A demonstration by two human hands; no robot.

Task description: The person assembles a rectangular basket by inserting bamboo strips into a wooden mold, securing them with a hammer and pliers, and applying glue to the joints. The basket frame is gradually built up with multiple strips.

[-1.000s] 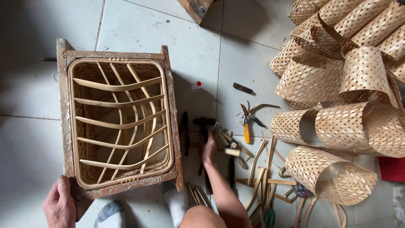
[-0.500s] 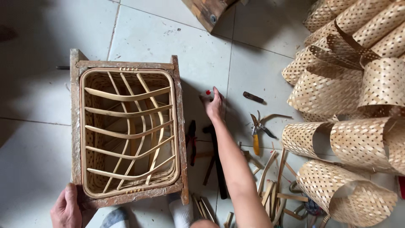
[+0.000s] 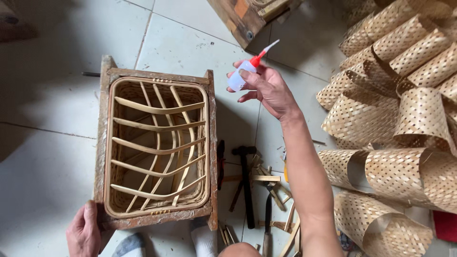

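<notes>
My right hand (image 3: 266, 88) has lifted, now gripping a small glue bottle (image 3: 243, 74); my left hand (image 3: 85, 233) is clasping the wooden frame's (image 3: 154, 76) near-left corner.

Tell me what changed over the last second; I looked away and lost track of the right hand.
The right hand left the tools on the floor, reached out beyond them, took hold of a small squeeze bottle with a red nozzle, and raised it beside the wooden frame. The left hand stayed gripping the frame's near corner; the frame and the woven rolls stayed where they were.
</notes>
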